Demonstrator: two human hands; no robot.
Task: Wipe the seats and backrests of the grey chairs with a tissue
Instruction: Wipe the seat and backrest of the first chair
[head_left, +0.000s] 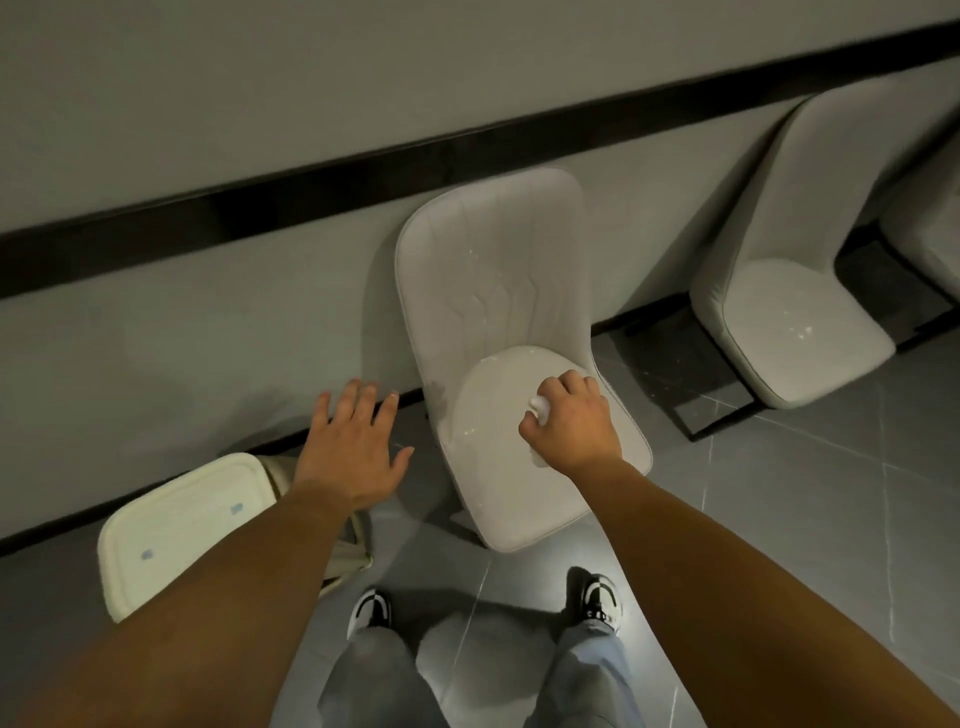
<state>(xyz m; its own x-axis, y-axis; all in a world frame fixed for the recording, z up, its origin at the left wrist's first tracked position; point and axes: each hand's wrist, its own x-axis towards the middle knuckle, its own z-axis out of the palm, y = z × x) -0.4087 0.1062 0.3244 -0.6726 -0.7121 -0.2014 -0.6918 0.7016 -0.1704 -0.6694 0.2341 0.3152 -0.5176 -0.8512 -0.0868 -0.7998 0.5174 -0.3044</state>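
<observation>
both forearms fill the bottom of the view, reaching out over grey trousers and two black-and-white shoes (370, 613) planted on the tiled floor (779, 493). taking the middle grey chair (498, 291) as the landmark: the right hand (569, 421) sits on its seat, on the half toward the chair's right edge, fingers (550, 387) clenched round a crumpled white tissue (540, 405) that peeks out between thumb and knuckles and seems pressed to the cushion. the left hand (348, 447) hangs off the chair's left side, over the floor and short of the wall, fingers released and spread, holding nothing; whether it touches anything i cannot tell.

the relation that counts: the seat's long axis runs from its front lip, nearest the shoes, back to the backrest against the wall, and the tissue lies about midway along it. unwiped cushion appears to stretch both toward the front lip and leftward, where pale specks show; the backrest, also speckled, rises just beyond the knuckles. so the right hand is the nearer one for every stroke, likely sweeping along that axis or across to the left.

right of the middle chair, well apart, stands a second grey chair (810, 332), specks on its seat too. left of it, near the floor, sits a cream padded stool (176, 525).
</observation>
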